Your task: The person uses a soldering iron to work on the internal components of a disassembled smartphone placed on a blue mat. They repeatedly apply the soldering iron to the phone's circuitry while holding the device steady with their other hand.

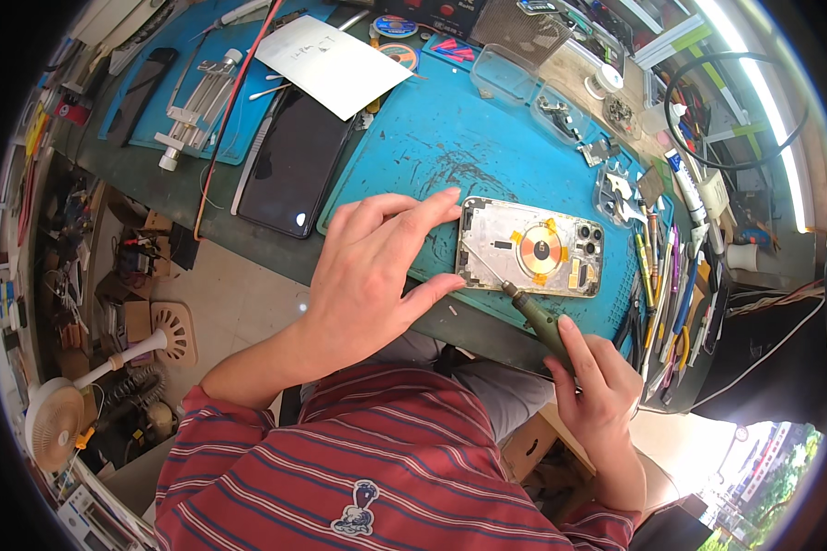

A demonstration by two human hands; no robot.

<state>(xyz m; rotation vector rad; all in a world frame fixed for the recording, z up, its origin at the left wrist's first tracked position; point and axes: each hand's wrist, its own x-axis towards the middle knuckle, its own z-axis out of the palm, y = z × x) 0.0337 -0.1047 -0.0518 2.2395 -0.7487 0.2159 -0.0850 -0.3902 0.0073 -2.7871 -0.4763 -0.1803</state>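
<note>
A smartphone (487, 262) lies on the blue mat with its back cover off. Its silvery inner face shows a round copper coil (542, 250) with yellow tape, and a camera cluster stands at the far right corner. My left hand (372, 266) grips the phone's left end, thumb on the near corner and fingers on the far one. In my right hand (597, 381) is a green-handled tool (539, 321) with a thin metal shaft. Its tip slants over the phone's left part; whether it touches, I cannot tell.
A dark phone (294, 161) lies left of the blue mat (413, 138), partly under a white card (331, 64). A metal clamp fixture (202, 110) is further left. Clear plastic boxes (505, 75) stand at the back. Pens and hand tools (675, 285) crowd the right side.
</note>
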